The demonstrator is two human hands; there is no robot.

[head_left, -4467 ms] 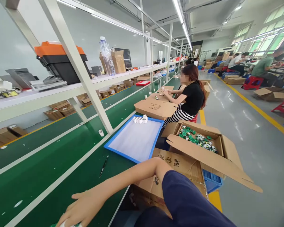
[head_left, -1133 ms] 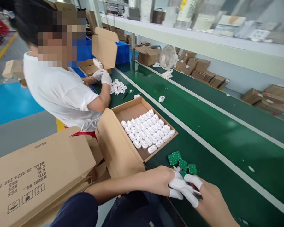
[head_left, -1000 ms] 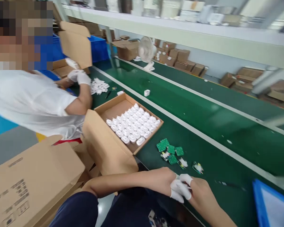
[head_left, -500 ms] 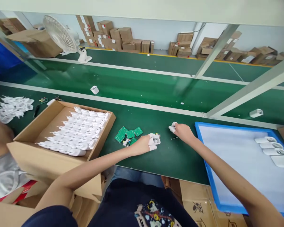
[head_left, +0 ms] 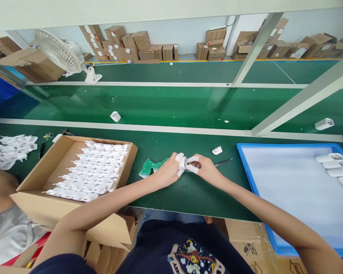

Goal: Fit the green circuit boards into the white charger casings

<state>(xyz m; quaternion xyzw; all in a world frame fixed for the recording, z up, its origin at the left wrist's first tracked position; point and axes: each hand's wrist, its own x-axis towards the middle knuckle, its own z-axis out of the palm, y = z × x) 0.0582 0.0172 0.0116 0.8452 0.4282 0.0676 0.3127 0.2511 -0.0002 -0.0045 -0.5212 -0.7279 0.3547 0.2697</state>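
Observation:
My left hand (head_left: 170, 169), with white covers on its fingertips, is closed round a white housing (head_left: 183, 163) above the green bench. From the right, my right hand (head_left: 203, 167) reaches the housing's open end, its covered fingers pinching something too small to make out. A small white cap (head_left: 217, 150) lies beyond my right hand. The dark tip of a thin tool (head_left: 224, 162) sticks out beside that hand. Several green circuit boards (head_left: 147, 167) lie left of my left hand, partly hidden by it.
A cardboard box (head_left: 131, 160) of white parts stands left, a blue-rimmed tray (head_left: 247, 171) with several white housings right. Single housings (head_left: 115, 116) sit beyond the white rail. A fan (head_left: 60, 51) is at back left. A person's arm (head_left: 0, 190) shows at far left.
My right hand has moved left to the housing in my left hand. The white cap now lies on the bench where my right hand was. The view has shifted slightly.

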